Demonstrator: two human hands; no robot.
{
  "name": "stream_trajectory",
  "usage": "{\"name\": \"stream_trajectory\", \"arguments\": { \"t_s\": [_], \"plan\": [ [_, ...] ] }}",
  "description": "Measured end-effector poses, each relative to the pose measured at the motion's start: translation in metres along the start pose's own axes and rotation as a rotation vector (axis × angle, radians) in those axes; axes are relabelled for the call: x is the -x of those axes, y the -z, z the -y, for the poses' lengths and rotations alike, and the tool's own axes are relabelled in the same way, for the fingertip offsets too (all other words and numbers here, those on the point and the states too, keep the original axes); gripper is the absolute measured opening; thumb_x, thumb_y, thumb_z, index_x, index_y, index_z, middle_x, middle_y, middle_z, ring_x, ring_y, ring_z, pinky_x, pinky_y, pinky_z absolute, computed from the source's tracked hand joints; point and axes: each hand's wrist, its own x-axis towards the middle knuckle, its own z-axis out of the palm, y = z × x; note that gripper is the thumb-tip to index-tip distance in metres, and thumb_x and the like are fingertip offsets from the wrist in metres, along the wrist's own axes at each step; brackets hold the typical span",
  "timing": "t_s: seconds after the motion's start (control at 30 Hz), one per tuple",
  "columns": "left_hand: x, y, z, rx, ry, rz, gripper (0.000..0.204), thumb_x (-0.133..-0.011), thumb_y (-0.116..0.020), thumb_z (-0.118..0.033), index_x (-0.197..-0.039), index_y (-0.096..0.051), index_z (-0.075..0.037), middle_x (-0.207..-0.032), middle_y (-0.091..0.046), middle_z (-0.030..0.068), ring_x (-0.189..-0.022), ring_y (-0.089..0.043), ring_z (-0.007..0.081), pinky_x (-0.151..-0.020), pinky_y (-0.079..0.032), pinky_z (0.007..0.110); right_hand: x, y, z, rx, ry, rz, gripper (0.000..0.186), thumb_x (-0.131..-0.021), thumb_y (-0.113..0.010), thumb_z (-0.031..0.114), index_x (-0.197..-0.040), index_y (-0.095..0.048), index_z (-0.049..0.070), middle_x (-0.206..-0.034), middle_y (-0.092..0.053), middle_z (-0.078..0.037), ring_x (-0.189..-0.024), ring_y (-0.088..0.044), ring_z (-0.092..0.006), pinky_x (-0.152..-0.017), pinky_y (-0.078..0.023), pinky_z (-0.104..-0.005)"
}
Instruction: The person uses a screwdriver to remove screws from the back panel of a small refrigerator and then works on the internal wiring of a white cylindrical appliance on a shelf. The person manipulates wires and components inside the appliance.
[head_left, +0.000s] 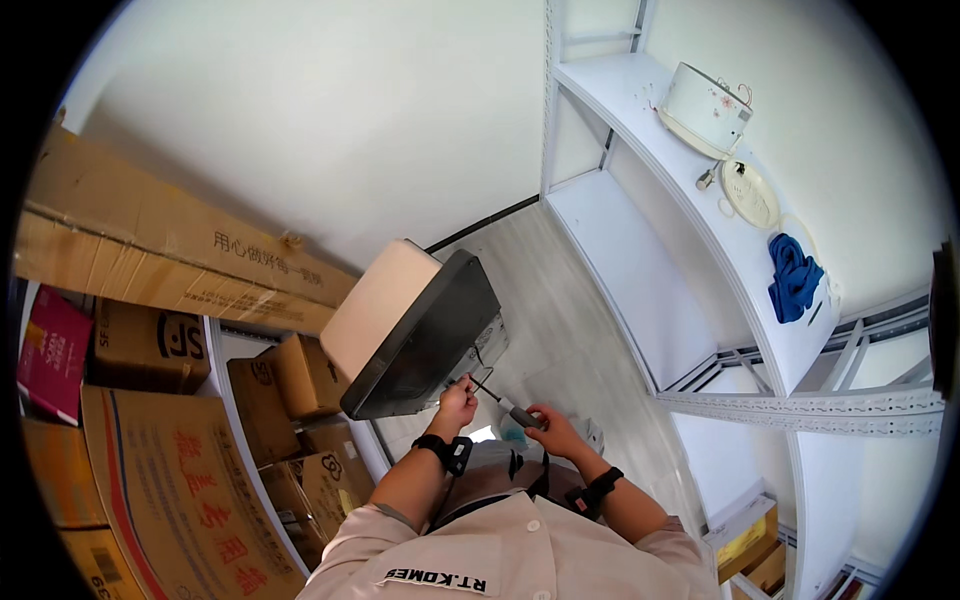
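Work area: a tan-and-black appliance (432,330) sits tilted in front of the person, its dark panel turned toward the hands, close beside the cardboard boxes (312,374) on the left shelving. What bears its weight underneath is not clear from this angle.

Right hand (557,436): fingers wrapped around the grey handle of a screwdriver (522,415), the shaft slanting up and left to the appliance's near lower edge. Left hand (459,403): fingers drawn narrow by the far end of the shaft; cannot tell whether they grip the shaft, a small part or the panel edge. The tip is hidden, so its seating cannot be confirmed. A thin dark wire (478,354) hangs just beyond the left fingertips.

Notes on technique (judgement): keep the shaft in line with whatever it engages, since a slanted approach is likely to slip. Press in firmly before twisting, and turn with the right hand while the left only guides. Keep the left fingertips out of the slip path, and the wire clear of the shaft. The tilted body looks apt to rock under pressure, so steady it before adding force.
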Motion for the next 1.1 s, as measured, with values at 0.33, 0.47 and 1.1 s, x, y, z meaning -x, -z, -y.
{"name": "stream_trajectory", "arguments": {
  "t_s": [0.33,0.47,1.1],
  "plan": [
    [-0.051,0.029,-0.012,-0.026,0.037,-0.015,0.013,-0.100,-0.064,-0.021,-0.095,-0.064,-0.009,-0.075,-0.054,-0.0015,-0.057,-0.042,0.0096,-0.051,-0.035,0.025,-0.022,-0.023,-0.008,-0.052,-0.042,0.009,0.049,-0.086,-0.076,0.022,-0.130,-0.060,0.009,-0.091,-0.065,-0.008,-0.078,-0.059,-0.0165,-0.072,-0.050,-0.0335],
    [-0.057,0.023,-0.010,-0.019,0.006,-0.058,0.014,-0.100,-0.065,-0.023,-0.095,-0.064,-0.010,-0.075,-0.054,-0.0017,-0.060,-0.043,0.0101,-0.054,-0.036,0.025,-0.028,-0.027,-0.014,-0.063,-0.068,-0.001,0.049,-0.086,-0.076,0.022,-0.131,-0.061,0.010,-0.094,-0.066,-0.008,-0.079,-0.059,-0.0179,-0.074,-0.050,-0.0339],
    [-0.048,0.002,-0.011,0.074,-0.009,-0.053,0.011,-0.104,-0.058,-0.023,-0.099,-0.063,-0.015,-0.072,-0.050,-0.0047,-0.059,-0.041,0.0083,-0.055,-0.034,0.025,-0.032,-0.027,-0.010,-0.105,-0.131,-0.058,0.047,-0.088,-0.075,0.024,-0.131,-0.063,0.008,-0.104,-0.067,-0.010,-0.084,-0.062,-0.0203,-0.078,-0.052,-0.0351]
  ]
}}
